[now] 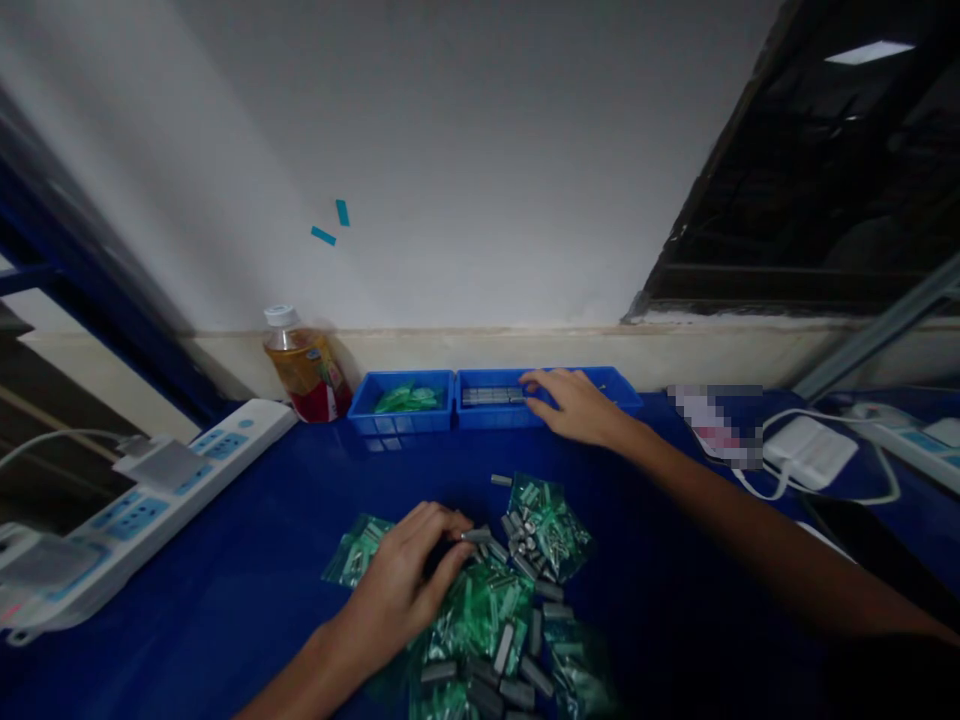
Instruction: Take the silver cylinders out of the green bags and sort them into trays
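My left hand (416, 570) is closed, with thumb and index finger pinching a small grey metal bar (475, 536) at the edge of a pile. That pile holds loose grey bars (517, 693) and green-tinted plastic bags (480, 610) with small parts inside. Farther back, my right hand (574, 402) reaches over a long blue bin (499, 415). Its thumb and index finger are apart, beside neat rows of grey bars (491, 396) in the bin. Nothing shows between them; the other fingertips are hidden. One single bar (501, 480) lies apart, behind the pile.
Left of the long bin, a smaller blue bin (401, 424) holds green packets. A drink bottle (304, 365) stands beside it. Power strips (247, 425) with plugs lie at left and right. A white charger (810, 452) with cables sits on the right, near a blurred-out item (716, 425).
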### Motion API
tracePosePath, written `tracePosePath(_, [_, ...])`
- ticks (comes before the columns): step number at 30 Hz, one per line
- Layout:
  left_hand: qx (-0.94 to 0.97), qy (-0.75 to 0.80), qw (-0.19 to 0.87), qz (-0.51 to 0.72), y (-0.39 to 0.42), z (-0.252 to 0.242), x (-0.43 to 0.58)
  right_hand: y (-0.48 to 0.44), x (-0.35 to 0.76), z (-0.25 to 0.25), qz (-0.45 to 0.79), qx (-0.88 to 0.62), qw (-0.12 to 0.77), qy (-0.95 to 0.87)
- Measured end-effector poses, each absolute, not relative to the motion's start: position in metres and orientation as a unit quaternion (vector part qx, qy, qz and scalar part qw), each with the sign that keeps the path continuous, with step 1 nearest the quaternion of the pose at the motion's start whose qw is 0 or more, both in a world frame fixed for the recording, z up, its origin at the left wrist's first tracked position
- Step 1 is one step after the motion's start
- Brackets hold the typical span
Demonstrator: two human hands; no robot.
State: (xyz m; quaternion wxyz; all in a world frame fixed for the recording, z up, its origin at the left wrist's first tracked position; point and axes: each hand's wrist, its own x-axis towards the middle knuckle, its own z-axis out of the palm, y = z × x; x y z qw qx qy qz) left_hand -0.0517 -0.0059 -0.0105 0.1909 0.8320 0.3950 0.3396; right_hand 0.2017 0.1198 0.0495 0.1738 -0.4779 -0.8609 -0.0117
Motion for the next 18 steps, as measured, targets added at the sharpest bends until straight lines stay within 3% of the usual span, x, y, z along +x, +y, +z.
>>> tracePosePath(4, [0.83,0.393,0.222,0.328,-0.006,-0.013,-0.054,0.143,0.194,0.042,-0.004,-0.453,0.083,-0.888])
tracePosePath(10, [0.824,0.391,0.253,0.323,-0.004,-0.015,-0.056,0.144,0.185,0.024,-0.006,-0.456,0.067,-0.888])
tracePosePath(15, [0.823,0.388,0.256,0.327,-0.003,-0.013,-0.056,0.145,0.189,0.027,-0.003,-0.451,0.1,-0.887])
tracePosePath(18, [0.804,0.416,0.25,0.344,-0.002,-0.01,-0.056,0.115,0.18,0.034,0.003,-0.445,0.183,-0.877])
